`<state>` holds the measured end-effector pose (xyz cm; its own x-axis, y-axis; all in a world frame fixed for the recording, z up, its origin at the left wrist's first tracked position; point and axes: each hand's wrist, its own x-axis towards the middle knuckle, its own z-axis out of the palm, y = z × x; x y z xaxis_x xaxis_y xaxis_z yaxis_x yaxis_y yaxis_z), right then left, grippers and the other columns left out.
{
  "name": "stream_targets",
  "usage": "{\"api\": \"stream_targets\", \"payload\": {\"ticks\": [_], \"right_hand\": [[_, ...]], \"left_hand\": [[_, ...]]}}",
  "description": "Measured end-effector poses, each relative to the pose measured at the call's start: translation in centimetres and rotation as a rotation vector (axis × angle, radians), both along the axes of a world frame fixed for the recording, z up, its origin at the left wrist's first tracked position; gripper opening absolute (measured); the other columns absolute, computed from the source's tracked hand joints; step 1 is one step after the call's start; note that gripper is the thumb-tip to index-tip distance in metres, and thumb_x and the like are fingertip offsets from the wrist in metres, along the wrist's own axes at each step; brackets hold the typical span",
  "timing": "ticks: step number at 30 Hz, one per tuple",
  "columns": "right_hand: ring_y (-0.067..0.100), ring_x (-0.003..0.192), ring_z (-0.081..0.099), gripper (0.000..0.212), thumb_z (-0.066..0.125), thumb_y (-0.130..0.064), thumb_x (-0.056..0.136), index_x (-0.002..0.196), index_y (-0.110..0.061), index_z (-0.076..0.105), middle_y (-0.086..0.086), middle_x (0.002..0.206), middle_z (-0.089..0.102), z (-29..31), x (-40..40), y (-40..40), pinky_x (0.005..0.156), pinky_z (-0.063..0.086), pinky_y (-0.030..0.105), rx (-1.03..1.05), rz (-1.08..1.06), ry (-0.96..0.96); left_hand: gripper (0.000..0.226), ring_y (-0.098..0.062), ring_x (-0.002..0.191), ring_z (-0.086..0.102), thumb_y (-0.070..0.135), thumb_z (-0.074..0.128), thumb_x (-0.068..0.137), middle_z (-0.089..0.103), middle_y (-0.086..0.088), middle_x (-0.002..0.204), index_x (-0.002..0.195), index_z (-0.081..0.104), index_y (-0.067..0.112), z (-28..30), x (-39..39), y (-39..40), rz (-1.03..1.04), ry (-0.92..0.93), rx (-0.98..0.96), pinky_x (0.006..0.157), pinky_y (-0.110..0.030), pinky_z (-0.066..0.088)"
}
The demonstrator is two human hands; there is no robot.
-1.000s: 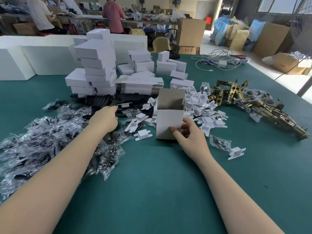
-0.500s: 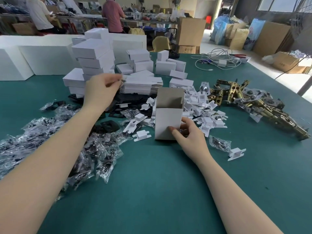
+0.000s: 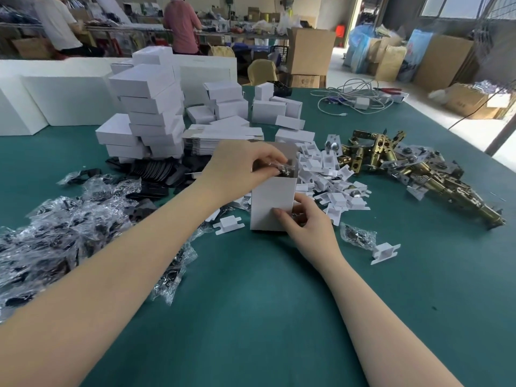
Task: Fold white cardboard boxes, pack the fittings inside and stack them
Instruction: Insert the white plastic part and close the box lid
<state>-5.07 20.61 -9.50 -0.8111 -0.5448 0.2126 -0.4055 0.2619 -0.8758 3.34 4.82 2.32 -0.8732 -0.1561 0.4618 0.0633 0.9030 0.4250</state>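
One open white box (image 3: 272, 203) stands upright at the frame's centre on the green table (image 3: 265, 303). Your left hand (image 3: 240, 166) pinches a small plastic bag (image 3: 279, 169) over its mouth; your right hand (image 3: 305, 224), fingers curled, grips its lower corner.

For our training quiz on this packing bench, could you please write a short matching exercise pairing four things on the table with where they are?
Things:
1. open white box
2. small plastic bag of fittings
3. brass latches
4. stack of closed boxes

Places:
A. heaped at the table's right side
B. piled at the far left
C. pinched in the left hand over the box's mouth
D. upright, steadied by the right hand

Pairs: 1-D, 2-C, 3-A, 4-B
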Motion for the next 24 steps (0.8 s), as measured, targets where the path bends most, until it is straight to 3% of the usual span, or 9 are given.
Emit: {"api": "stream_targets", "payload": {"ticks": [3, 8, 15, 18, 22, 24], "right_hand": [[0.007, 0.080, 0.062, 0.040, 0.067, -0.051, 0.085, 0.122, -0.043, 0.056, -0.015, 0.092, 0.065, 0.0, -0.1, 0.0, 0.078, 0.054, 0.037, 0.009, 0.005, 0.003], [0.006, 0.078, 0.061, 0.038, 0.067, -0.051, 0.085, 0.120, -0.045, 0.055, -0.016, 0.090, 0.065, 0.0, 0.0, 0.0, 0.076, 0.054, 0.036, 0.008, 0.006, 0.012], [0.005, 0.076, 0.060, 0.039, 0.068, -0.048, 0.085, 0.122, -0.043, 0.056, -0.015, 0.092, 0.065, 0.1, 0.1, 0.1, 0.075, 0.053, 0.032, 0.000, 0.001, 0.002], [0.005, 0.077, 0.059, 0.039, 0.068, -0.048, 0.086, 0.122, -0.043, 0.056, -0.015, 0.091, 0.064, 0.1, 0.1, 0.0, 0.075, 0.052, 0.031, 0.004, -0.003, -0.004], [0.005, 0.077, 0.060, 0.040, 0.068, -0.048, 0.086, 0.123, -0.041, 0.056, -0.015, 0.092, 0.064, 0.3, 0.2, 0.1, 0.074, 0.052, 0.029, 0.011, -0.004, -0.005], [0.003, 0.075, 0.059, 0.040, 0.069, -0.047, 0.086, 0.123, -0.040, 0.057, -0.013, 0.093, 0.065, 0.3, 0.2, 0.1, 0.072, 0.050, 0.027, 0.009, -0.003, -0.006]], "left_hand": [[0.019, -0.005, 0.104, 0.060, 0.035, 0.060, 0.095, 0.071, 0.018, 0.105, 0.109, 0.072, 0.037, -0.5, 0.1, 0.0, 0.072, 0.021, -0.166, 0.098, -0.037, 0.033], [0.019, -0.013, 0.108, 0.054, 0.037, 0.057, 0.096, 0.069, 0.014, 0.100, 0.101, 0.075, 0.036, -1.8, 0.8, 1.1, 0.196, 0.103, -0.295, 0.092, -0.036, 0.023], [0.019, -0.011, 0.108, 0.052, 0.041, 0.052, 0.098, 0.061, 0.020, 0.083, 0.101, 0.071, 0.040, -0.4, 0.0, 1.0, 0.223, -0.009, -0.243, 0.088, -0.031, 0.016], [0.016, -0.009, 0.108, 0.050, 0.041, 0.052, 0.098, 0.064, 0.015, 0.091, 0.101, 0.067, 0.041, 0.3, -0.2, 0.5, 0.203, -0.063, -0.270, 0.095, -0.031, 0.016], [0.021, -0.009, 0.105, 0.049, 0.040, 0.048, 0.100, 0.045, 0.022, 0.070, 0.103, 0.068, 0.044, 0.7, -0.2, 0.7, 0.194, -0.103, -0.350, 0.091, -0.032, 0.016], [0.021, -0.010, 0.103, 0.051, 0.038, 0.048, 0.100, 0.046, 0.022, 0.067, 0.102, 0.069, 0.044, 0.7, -0.2, 0.8, 0.202, -0.089, -0.318, 0.089, -0.032, 0.017]]}}
